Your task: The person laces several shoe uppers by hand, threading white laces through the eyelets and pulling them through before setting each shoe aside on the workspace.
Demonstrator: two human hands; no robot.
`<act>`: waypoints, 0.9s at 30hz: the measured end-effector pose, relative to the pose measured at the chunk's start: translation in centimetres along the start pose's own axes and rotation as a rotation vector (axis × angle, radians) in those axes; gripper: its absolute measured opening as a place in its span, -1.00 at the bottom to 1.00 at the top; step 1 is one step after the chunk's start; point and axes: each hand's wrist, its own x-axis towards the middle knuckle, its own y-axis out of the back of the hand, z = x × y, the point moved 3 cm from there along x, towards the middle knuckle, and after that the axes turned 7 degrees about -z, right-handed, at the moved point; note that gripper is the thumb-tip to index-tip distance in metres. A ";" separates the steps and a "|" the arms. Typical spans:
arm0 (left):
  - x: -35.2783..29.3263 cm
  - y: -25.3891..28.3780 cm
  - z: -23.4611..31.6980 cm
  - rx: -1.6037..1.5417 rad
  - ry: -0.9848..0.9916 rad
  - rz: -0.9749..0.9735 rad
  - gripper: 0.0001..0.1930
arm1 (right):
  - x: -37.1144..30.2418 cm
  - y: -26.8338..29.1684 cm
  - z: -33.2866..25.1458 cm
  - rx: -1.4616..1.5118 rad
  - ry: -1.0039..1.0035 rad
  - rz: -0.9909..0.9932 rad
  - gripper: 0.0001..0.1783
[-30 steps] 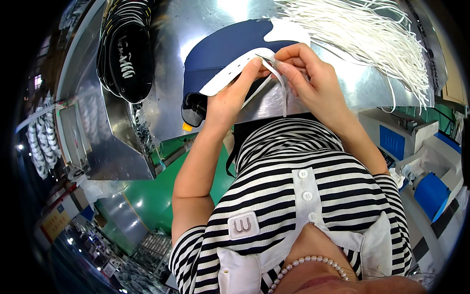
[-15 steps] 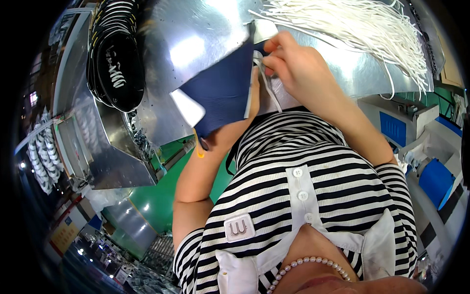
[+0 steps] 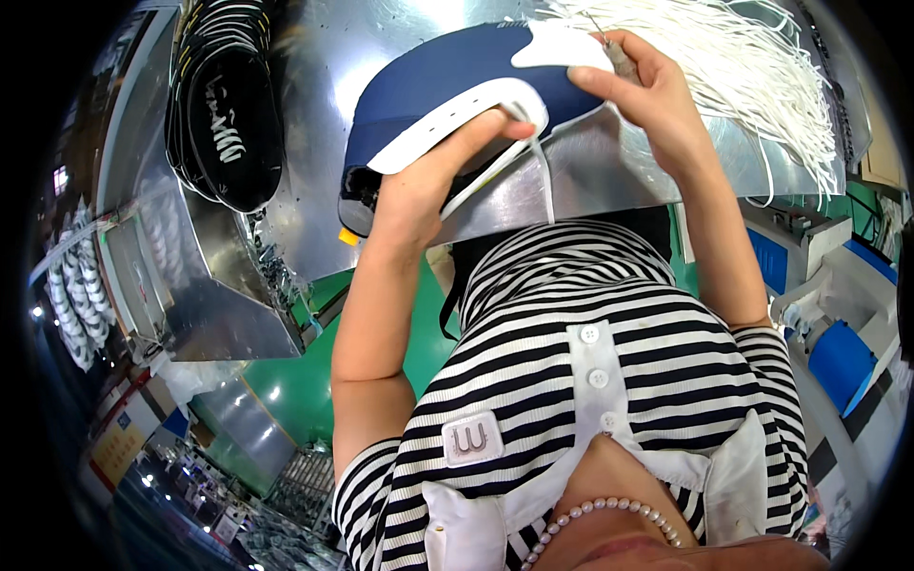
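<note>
A navy blue shoe upper point(image 3: 447, 71) with white trim lies on its side above the metal table. My left hand point(image 3: 428, 181) is closed on it, gripping the white eyelet strip point(image 3: 457, 109) by its opening, with the thumb over the edge. A white shoelace point(image 3: 543, 171) loops near that thumb, and its loose end hangs toward the table's front edge. My right hand point(image 3: 657, 95) is at the upper's white end piece point(image 3: 562, 48). Its fingers are closed round a small awl-like tool with a brownish handle point(image 3: 621, 63) and a thin metal tip. The thumb touches the blue fabric.
A heap of white laces point(image 3: 762, 86) covers the back right of the metal table point(image 3: 309, 176). Stacked black shoe uppers point(image 3: 226, 133) stand at the left. A machine with a blue panel point(image 3: 843, 366) is at the right, beyond the table edge.
The shoe upper has turned from steeply tilted to lying more level, its white eyelet strip now facing up. My right hand has moved right from the lace to the white end piece.
</note>
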 end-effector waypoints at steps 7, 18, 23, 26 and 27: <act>-0.4 3.4 -1.2 0.429 -0.023 0.223 -0.76 | 0.2 -0.9 0.2 0.015 0.006 0.075 -0.56; -1.7 -1.1 1.7 1.102 -0.315 0.163 -0.83 | -2.0 -2.4 2.1 -0.033 0.038 -0.048 -0.80; -1.5 -1.2 4.3 1.207 -0.529 0.236 -0.84 | -3.6 -4.2 2.1 -0.192 0.043 -0.277 -0.75; -1.2 -0.3 8.1 0.800 -0.566 0.322 -0.82 | -8.5 -2.0 3.5 -0.346 -0.095 -0.610 -0.70; -1.1 -0.2 8.7 0.806 -0.552 0.313 -0.79 | -10.3 -1.0 4.0 -0.307 -0.177 -0.581 -0.73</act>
